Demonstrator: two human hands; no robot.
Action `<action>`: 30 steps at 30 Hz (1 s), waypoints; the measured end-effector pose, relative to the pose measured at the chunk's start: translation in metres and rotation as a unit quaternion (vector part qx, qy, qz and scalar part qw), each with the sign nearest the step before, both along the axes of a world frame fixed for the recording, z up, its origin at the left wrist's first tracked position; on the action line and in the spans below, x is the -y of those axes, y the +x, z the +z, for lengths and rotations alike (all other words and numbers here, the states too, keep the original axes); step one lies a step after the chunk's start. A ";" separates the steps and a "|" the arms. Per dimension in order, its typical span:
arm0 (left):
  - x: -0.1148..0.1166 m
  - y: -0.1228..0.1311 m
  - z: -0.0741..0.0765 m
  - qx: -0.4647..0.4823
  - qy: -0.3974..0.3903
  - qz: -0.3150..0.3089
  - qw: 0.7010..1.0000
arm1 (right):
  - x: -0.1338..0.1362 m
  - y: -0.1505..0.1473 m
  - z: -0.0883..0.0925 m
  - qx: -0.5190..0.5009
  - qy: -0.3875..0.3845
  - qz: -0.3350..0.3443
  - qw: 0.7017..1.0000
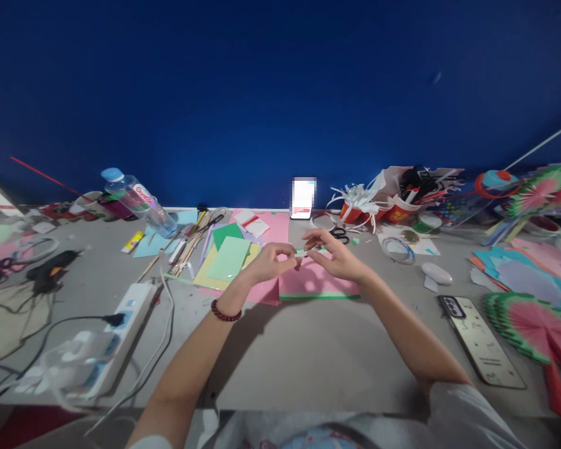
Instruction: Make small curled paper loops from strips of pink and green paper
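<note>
Over the pink paper (320,282), which has green strips along its edges, my two hands meet at the fingertips. A small whitish piece (301,253) lies between them; it is too small for me to tell its kind. My left hand (272,263), with a dark red bead bracelet (225,312) at the wrist, pinches the piece from the left. From the other side, my right hand (335,257) holds its thumb and fingertips against it. Part of the paper is hidden under both hands.
Green card sheets (229,257) and thin sticks (194,243) lie to the left, near a plastic bottle (144,202) and a power strip (116,343). A lit phone (302,198) stands at the wall. Rightward are scissors (340,235), another phone (481,340) and watermelon-coloured paper fans (537,330).
</note>
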State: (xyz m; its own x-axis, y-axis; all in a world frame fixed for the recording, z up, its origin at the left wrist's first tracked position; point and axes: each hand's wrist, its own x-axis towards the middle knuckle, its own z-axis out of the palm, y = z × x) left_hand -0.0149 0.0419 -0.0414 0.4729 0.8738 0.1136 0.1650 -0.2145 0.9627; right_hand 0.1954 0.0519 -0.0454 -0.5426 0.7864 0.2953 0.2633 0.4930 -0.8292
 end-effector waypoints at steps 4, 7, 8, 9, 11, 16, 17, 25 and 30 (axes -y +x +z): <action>0.000 0.006 -0.006 0.004 -0.014 0.000 1.000 | -0.001 0.005 0.001 0.000 -0.017 0.016 1.000; -0.001 0.010 -0.010 0.026 -0.028 0.032 0.999 | -0.005 0.005 0.001 -0.010 -0.032 0.012 0.999; -0.001 0.010 -0.010 0.034 -0.033 0.042 0.998 | -0.008 0.006 0.000 -0.017 -0.039 0.013 0.999; -0.001 0.011 -0.011 0.041 -0.035 0.048 0.997 | -0.012 0.008 -0.002 -0.026 -0.046 0.011 0.999; 0.000 0.011 -0.010 0.055 -0.032 0.054 0.996 | -0.024 0.016 -0.009 -0.027 -0.053 -0.015 0.998; 0.001 0.010 -0.010 0.080 -0.015 0.083 0.993 | -0.057 0.061 -0.040 0.226 0.036 -0.206 0.952; 0.001 0.010 -0.010 0.082 -0.008 0.089 0.993 | -0.061 0.071 -0.046 0.276 0.050 -0.227 0.933; 0.002 0.011 -0.009 0.085 0.037 0.137 0.986 | -0.069 0.083 -0.061 0.382 0.067 -0.237 0.891; 0.000 0.006 -0.007 0.100 0.035 0.120 0.987 | -0.067 0.082 -0.052 0.394 0.070 -0.216 0.890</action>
